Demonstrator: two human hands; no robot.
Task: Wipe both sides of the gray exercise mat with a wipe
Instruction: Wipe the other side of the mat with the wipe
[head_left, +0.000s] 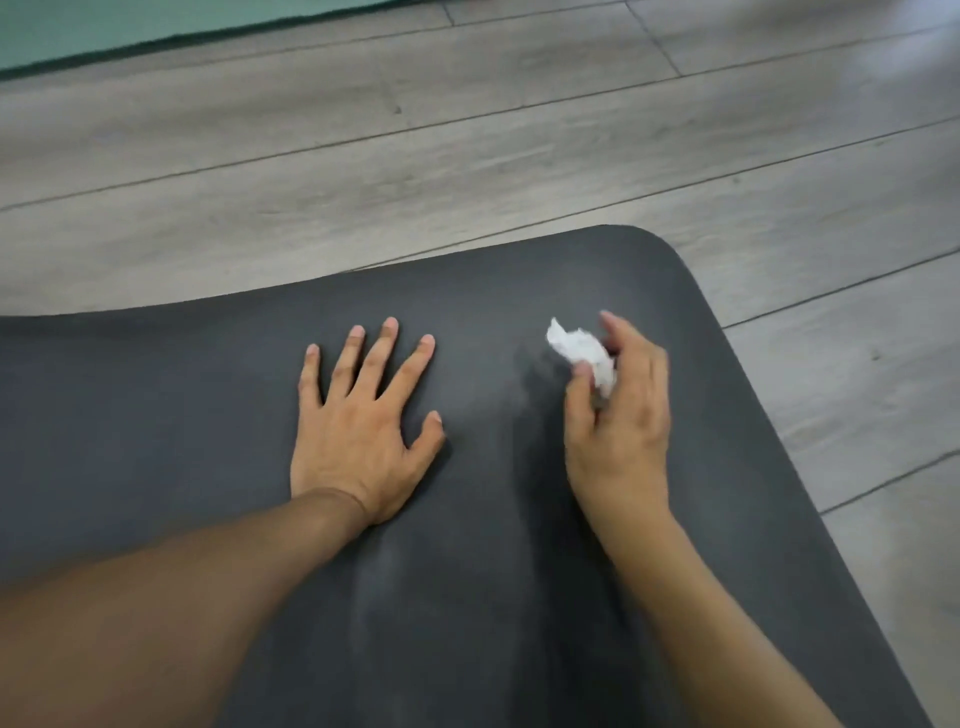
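Observation:
The dark gray exercise mat (156, 415) lies flat on the floor and fills the lower part of the head view, its rounded far corner at the upper right. My left hand (358, 421) rests palm down on the mat with its fingers spread. To its right, my right hand (623, 410) pinches a crumpled white wipe (582, 353) between thumb and fingers, just above or on the mat near the far end. Faint pale streaks show on the mat between and below my hands.
Gray wood-plank flooring (467, 156) surrounds the mat on the far side and the right. A teal mat or rug (130, 26) with a dark edge lies at the top left.

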